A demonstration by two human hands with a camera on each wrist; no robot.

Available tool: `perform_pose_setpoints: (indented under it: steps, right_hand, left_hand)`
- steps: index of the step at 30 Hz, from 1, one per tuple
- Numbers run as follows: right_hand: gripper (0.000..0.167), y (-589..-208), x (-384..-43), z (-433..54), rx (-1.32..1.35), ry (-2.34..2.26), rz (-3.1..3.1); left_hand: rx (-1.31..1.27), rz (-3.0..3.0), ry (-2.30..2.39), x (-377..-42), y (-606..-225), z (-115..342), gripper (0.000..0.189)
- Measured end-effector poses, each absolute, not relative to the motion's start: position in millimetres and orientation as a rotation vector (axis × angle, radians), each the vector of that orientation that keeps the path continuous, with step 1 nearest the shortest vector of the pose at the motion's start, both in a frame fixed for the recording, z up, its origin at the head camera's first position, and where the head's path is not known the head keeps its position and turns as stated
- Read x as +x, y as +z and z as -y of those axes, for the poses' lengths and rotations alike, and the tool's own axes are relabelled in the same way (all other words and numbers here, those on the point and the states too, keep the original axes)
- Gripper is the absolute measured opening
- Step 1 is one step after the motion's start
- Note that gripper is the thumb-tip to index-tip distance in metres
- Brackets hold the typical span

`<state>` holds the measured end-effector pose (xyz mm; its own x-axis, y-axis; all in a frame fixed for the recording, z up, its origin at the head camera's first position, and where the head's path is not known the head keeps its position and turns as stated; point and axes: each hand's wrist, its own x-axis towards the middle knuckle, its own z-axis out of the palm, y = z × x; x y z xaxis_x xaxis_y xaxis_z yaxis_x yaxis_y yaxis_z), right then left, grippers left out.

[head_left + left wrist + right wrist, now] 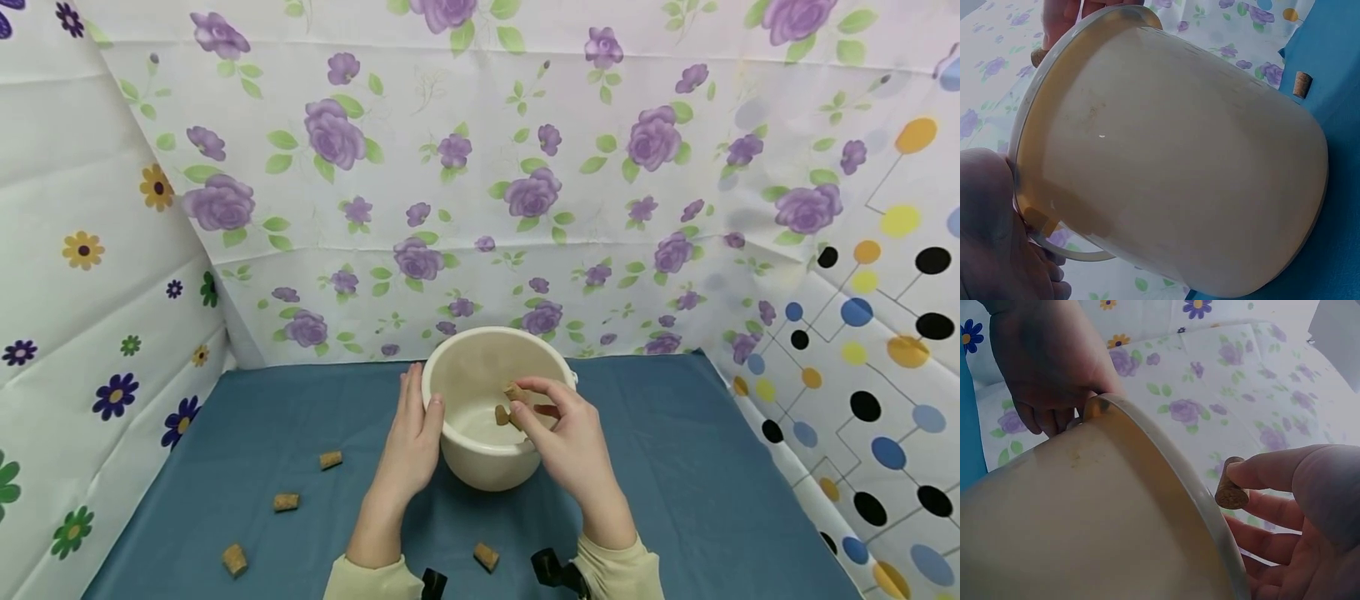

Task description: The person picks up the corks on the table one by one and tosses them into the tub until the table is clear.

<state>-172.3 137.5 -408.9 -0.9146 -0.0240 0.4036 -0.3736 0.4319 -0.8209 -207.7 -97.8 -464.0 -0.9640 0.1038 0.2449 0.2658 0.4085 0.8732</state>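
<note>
A cream bucket [489,467] stands on the blue cloth, its mouth tipped towards the head camera. Against the bucket's left side rests my left hand [408,446], fingers straight along the outside and thumb at the rim. Over the bucket's mouth my right hand [573,437] pinches a cork [514,392] between thumb and fingertips. The right wrist view shows this pinched cork [1232,484] beside the rim [1175,459]. Small brown corks [502,414] show inside the bucket, partly hidden by the right hand.
Left of the bucket lie three loose corks [286,502] on the blue cloth [660,500]. Another cork [486,557] sits near the front, between the forearms. A flowered sheet [480,208] hangs right behind the bucket; a dotted sheet [870,358] borders the right.
</note>
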Motion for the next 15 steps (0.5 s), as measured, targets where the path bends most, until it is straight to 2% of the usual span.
perform_pose_setpoints:
  steps: [8,15]
  right_hand:
    - [0.027,-409.0,-172.6,-136.9,0.36,1.441,2.359]
    - [0.034,-408.1,-171.4,-137.8,0.382,1.414,2.361]
  left_hand:
    - [-0.312,2.519,-1.59,-207.5,-462.6,97.4,0.068]
    - [-0.315,2.517,-1.587,-208.2,-463.3,97.4,0.069]
